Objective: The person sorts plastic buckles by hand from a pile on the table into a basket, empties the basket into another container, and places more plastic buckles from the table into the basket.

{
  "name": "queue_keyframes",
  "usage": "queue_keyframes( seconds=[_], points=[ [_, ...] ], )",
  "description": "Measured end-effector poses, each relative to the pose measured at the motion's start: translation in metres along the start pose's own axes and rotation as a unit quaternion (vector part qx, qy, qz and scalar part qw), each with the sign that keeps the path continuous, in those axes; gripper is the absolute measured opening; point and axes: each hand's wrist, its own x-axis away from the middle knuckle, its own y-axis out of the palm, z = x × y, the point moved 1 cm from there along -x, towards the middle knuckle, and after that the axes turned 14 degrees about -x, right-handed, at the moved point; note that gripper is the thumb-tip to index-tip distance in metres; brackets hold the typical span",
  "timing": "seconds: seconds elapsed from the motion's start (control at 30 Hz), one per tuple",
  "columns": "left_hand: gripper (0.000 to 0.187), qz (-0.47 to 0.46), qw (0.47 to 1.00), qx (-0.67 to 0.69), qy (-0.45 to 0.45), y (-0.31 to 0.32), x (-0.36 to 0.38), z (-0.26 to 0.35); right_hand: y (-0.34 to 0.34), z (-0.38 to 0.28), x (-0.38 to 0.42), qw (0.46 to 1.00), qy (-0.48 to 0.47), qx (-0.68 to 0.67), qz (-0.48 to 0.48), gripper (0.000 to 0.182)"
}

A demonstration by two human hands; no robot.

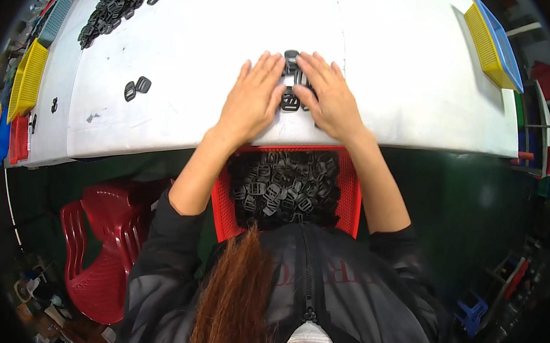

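Observation:
Several black plastic buckles (290,101) lie bunched on the white table between my two hands. My left hand (251,103) rests along their left side, palm down, with fingers stretched out. From the right, my right hand (332,98) partly covers the bunch, its fingers extended and its thumb across the lower buckles. One dark buckle piece (290,57) shows between the fingertips. Parts of the buckles are hidden under the hands.
A red basket (351,198) full of black buckles sits below the table edge, against my body. Two loose buckles (136,88) lie to the left, and a large buckle heap (114,16) at the back left. Yellow baskets (28,80) flank the table; maroon chairs (105,247) stand lower left.

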Motion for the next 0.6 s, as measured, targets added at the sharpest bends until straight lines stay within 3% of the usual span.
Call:
queue_keyframes(
  seconds=[0.17,0.27,0.37,0.43,0.6],
  points=[
    [0.048,0.002,0.998,0.060,0.035,-0.015,0.053,0.028,-0.011,-0.039,0.050,0.997,0.019,-0.074,-0.024,0.049],
    [0.049,-0.076,0.988,0.130,0.038,-0.043,0.086,0.043,-0.024,-0.064,0.082,0.991,0.042,-0.103,-0.080,0.048],
    [0.039,-0.177,0.956,0.227,0.051,-0.068,0.100,0.041,-0.041,-0.076,0.098,0.977,0.050,-0.151,-0.140,0.033],
    [0.037,-0.152,0.954,0.251,0.063,-0.086,0.086,0.028,-0.052,-0.072,0.096,0.951,0.107,-0.225,-0.183,0.026],
    [0.034,0.071,0.990,0.086,-0.092,-0.083,-0.019,-0.085,-0.062,-0.026,-0.008,0.973,0.047,-0.217,-0.062,0.021]
  ],
)
